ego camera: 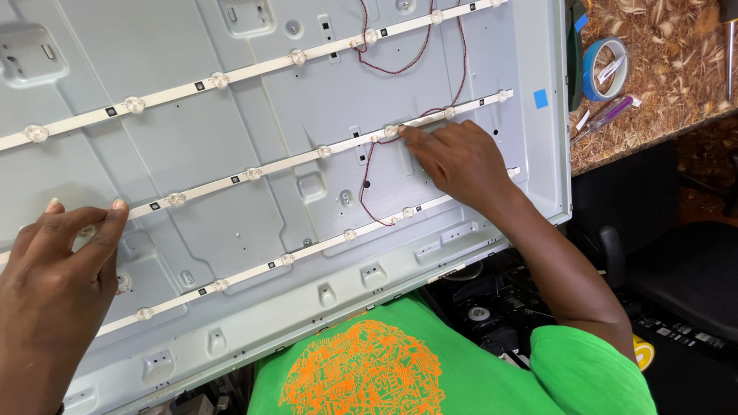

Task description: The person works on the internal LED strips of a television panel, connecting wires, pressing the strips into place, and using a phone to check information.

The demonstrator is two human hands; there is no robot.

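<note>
Head view: middle LED strip [254, 173] lies on the grey back panel [231, 100], long axis running lower-left to upper-right. Right hand [457, 161] unclenched, fingertips pressing the strip near the red wires [367, 180]. Left hand [58, 261] unclenched, fingertips resting on the strip's lower-left stretch.

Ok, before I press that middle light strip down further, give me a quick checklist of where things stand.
1. Right hand fingertips on the middle light strip, at a lens: ok.
2. Left hand steadying the strip's other end, fingers on it: ok.
3. Red wire clear of the strip: not ok, it runs under the right fingertips.
4. Strip seated flat along the metal back panel: cannot tell.
5. Tape roll on the bench, within reach: ok.
</note>
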